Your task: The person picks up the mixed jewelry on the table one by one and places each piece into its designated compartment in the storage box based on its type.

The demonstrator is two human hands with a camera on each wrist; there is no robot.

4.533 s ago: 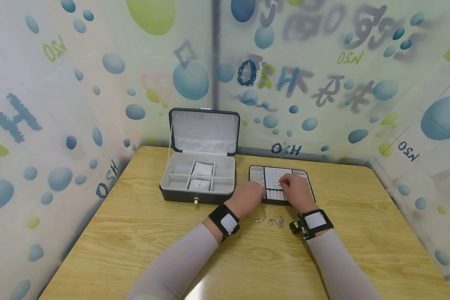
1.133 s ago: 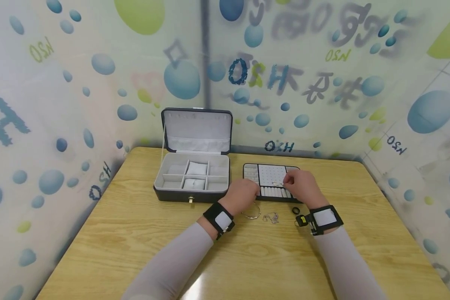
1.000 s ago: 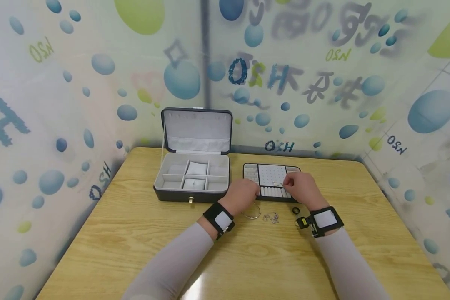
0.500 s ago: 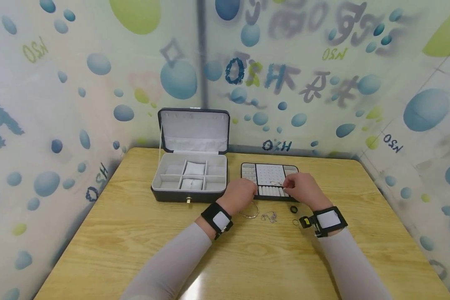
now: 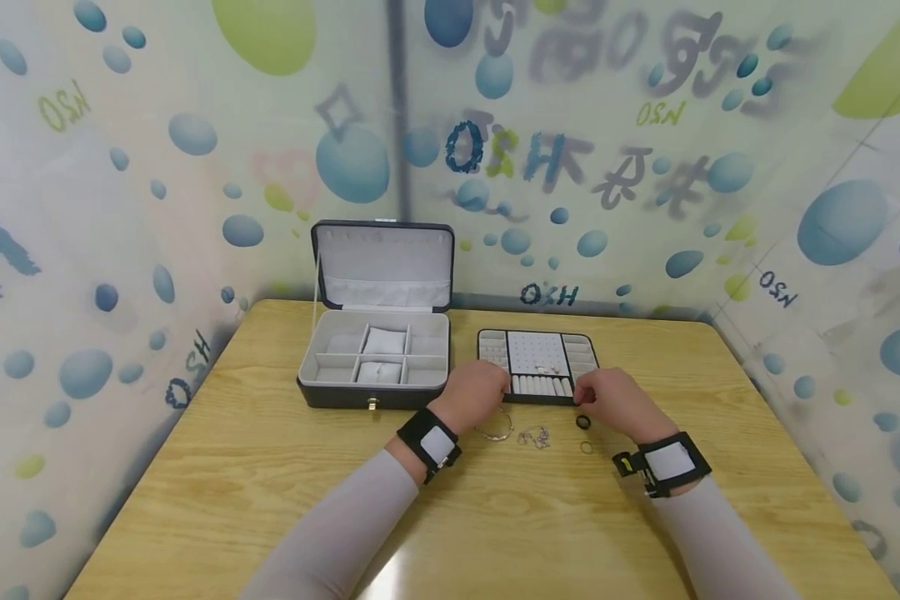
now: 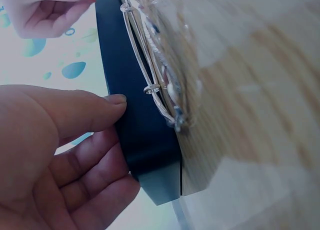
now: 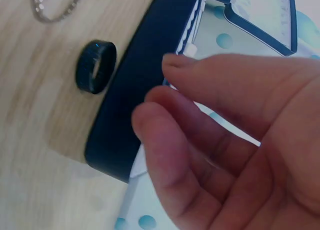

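In the head view my left hand [image 5: 471, 396] holds the front left corner of a black-edged jewelry tray [image 5: 543, 400]. The left wrist view shows its thumb on the tray's dark front wall [image 6: 142, 135] and its other fingers curled at the end. My right hand [image 5: 622, 404] hovers by the tray's front right corner, fingers loosely bent. Nothing shows between its thumb and fingers in the right wrist view. A black ring [image 7: 92, 65] stands on edge close by, with a thin silver ring [image 5: 587, 447] nearer me. Small earrings [image 5: 547, 370] sit on the tray's dotted panel.
A dark jewelry box [image 5: 375, 396] stands to the left with its lid [image 5: 386, 262] up; two white cushions [image 5: 384, 342] lie in its middle compartments. In front of the tray, a bangle [image 5: 495, 437] and a silver chain [image 5: 538, 437] lie on the wooden table [image 5: 495, 517].
My right hand has come off the tray's dotted panel and ring slots toward the front right corner. Both loose rings are now uncovered. My left hand keeps its place on the tray.
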